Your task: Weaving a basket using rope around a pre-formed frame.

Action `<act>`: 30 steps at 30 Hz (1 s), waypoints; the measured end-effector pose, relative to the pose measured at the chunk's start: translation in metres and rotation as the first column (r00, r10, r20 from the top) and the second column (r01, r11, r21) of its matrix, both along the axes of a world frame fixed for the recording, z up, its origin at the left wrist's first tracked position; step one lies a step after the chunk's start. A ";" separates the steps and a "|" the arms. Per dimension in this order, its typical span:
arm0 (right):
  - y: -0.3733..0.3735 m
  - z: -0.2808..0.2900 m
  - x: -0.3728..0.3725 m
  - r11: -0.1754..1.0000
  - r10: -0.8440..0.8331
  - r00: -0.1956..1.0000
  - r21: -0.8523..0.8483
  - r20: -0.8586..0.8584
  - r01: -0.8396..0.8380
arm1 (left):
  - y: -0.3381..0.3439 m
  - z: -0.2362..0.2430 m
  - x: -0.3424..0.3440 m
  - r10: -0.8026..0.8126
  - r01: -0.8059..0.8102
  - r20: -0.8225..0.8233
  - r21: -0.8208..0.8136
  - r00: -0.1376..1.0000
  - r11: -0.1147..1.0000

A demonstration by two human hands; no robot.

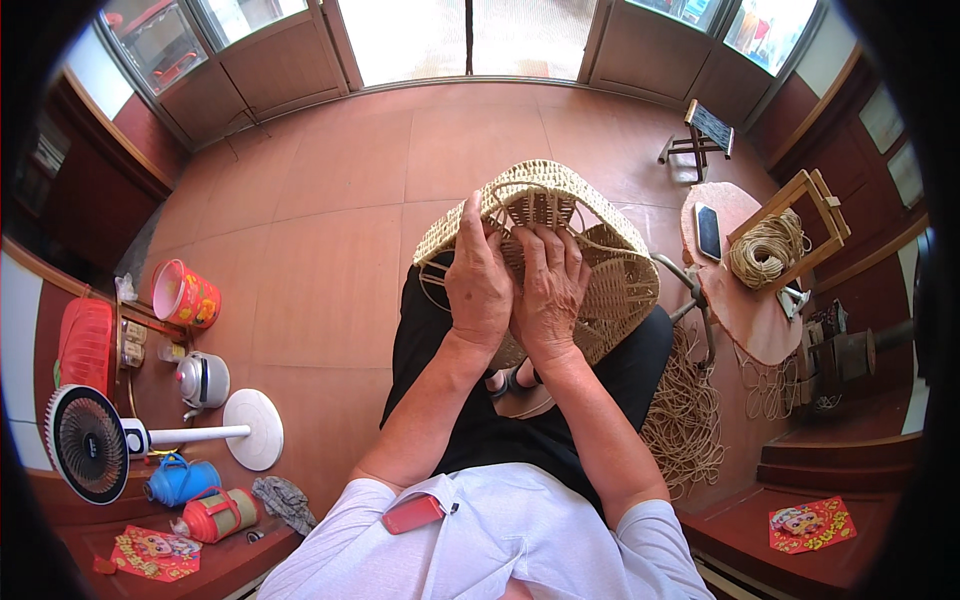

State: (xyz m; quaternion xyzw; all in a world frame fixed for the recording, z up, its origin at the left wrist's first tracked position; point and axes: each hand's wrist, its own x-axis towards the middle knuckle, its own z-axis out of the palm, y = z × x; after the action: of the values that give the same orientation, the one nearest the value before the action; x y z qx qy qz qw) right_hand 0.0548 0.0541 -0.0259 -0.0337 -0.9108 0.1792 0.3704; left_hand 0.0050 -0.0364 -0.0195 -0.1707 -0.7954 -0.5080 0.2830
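Observation:
A pale woven basket (625,285) with loose cord loops rests across my lap, between my black-trousered legs. My left hand (478,285) grips its near left part, one digit raised toward the top edge and the others curled out of sight. My right hand (550,285) is beside it, fingers bent over and pressed into the weave at the middle. The strand between the fingers, if any, is hidden.
Right: a wooden board (740,320) with phone (708,232) and cord coil (760,255), tangled cord (680,420), folding stool (700,140). Left: fan (88,445), kettle (203,380), bucket (185,295), flasks (182,480). Glazed doors (280,60) stand ahead.

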 end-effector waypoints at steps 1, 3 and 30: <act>0.001 -0.001 0.000 1.000 0.000 1.000 0.000 -0.006 0.000 | 0.001 0.000 0.001 0.009 -0.009 -0.002 0.000 1.000 1.000; 0.001 -0.002 0.002 1.000 -0.003 1.000 0.010 -0.002 0.003 | 0.001 -0.001 0.003 -0.001 0.000 0.044 0.037 0.999 0.999; 0.001 -0.005 -0.006 0.999 -0.043 0.998 -0.003 -0.043 0.043 | -0.083 -0.003 -0.031 -0.555 -0.021 0.327 0.873 0.765 0.487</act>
State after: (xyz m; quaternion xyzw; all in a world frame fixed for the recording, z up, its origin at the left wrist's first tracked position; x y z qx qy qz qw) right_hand 0.0490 0.0549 -0.0307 -0.0498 -0.9014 0.1730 0.3939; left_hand -0.0261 -0.1196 -0.0222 0.0188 -0.4563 -0.8895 -0.0126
